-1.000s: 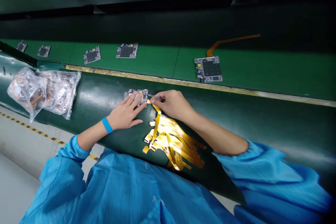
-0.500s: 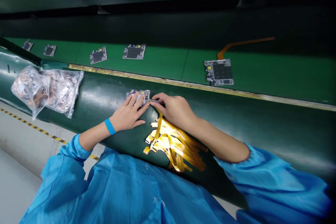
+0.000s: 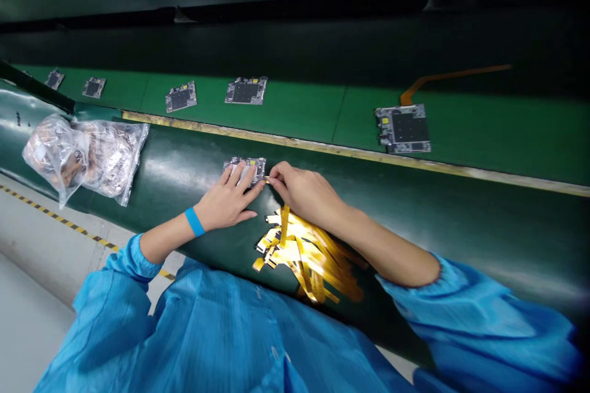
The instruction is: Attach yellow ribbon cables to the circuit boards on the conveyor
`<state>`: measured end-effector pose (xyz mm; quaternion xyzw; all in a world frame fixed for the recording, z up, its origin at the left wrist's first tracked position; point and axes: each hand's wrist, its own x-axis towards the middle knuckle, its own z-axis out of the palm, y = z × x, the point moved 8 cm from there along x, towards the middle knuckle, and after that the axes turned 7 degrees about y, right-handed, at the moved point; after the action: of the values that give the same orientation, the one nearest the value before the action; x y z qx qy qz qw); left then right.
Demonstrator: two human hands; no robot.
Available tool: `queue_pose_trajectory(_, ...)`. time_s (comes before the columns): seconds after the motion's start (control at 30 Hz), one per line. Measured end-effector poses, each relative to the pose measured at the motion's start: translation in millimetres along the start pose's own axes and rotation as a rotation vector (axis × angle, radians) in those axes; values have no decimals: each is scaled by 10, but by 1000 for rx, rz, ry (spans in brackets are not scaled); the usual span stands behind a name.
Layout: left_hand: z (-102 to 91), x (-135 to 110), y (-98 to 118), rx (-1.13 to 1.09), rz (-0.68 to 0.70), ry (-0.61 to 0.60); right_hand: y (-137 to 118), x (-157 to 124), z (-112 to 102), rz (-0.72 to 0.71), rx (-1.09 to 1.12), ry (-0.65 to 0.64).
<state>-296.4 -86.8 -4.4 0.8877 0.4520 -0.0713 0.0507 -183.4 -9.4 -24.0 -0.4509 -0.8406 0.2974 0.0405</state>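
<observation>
A small grey circuit board [image 3: 245, 167] lies on the dark green bench. My left hand [image 3: 225, 201], with a blue wristband, rests its spread fingers flat on the board. My right hand [image 3: 302, 191] is closed in a pinch at the board's right edge, gripping the end of a yellow flex ribbon [image 3: 282, 221] that runs under the hand. Whether the thin tool seen before is still in that hand I cannot tell. A pile of yellow flex ribbons [image 3: 306, 255] lies below my right forearm.
A green conveyor belt [image 3: 295, 107] runs behind the bench with several circuit boards on it; the nearest board [image 3: 404, 128] has an orange ribbon [image 3: 449, 78]. A clear plastic bag of parts [image 3: 85, 156] lies at the left. A grey floor with a striped line shows lower left.
The boards on the belt have drifted right. My right hand has moved closer to the board's edge, and the thin tool no longer shows. My left hand stays on the board.
</observation>
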Motion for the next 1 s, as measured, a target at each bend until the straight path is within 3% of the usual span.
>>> queue_pose_trajectory(0.17,-19,5,-3,-11,-13,7,9,16,0,27,-3,-17)
queue_pose_trajectory(0.3,24,-34,-47,-50,-28,29,18,13,42,40,187,49)
queue_pose_trajectory(0.47,-32,-130,-240,-85,-20,161,143,193,-33,17,334,172)
queue_pose_trajectory(0.6,-176,-116,-494,-121,-100,235,489,496,-591,42,163,325)
queue_pose_trajectory(0.73,-295,9,-683,-156,-165,258,1014,600,-1328,307,-76,471)
queue_pose_trajectory(0.8,-307,85,-769,-165,-174,271,1122,532,-1506,359,-125,521)
queue_pose_trajectory(0.9,-254,206,-901,-189,-165,292,1013,359,-1343,250,-98,482)
queue_pose_trajectory(1.0,-154,342,-1000,-217,-148,290,668,100,-792,19,-16,256)
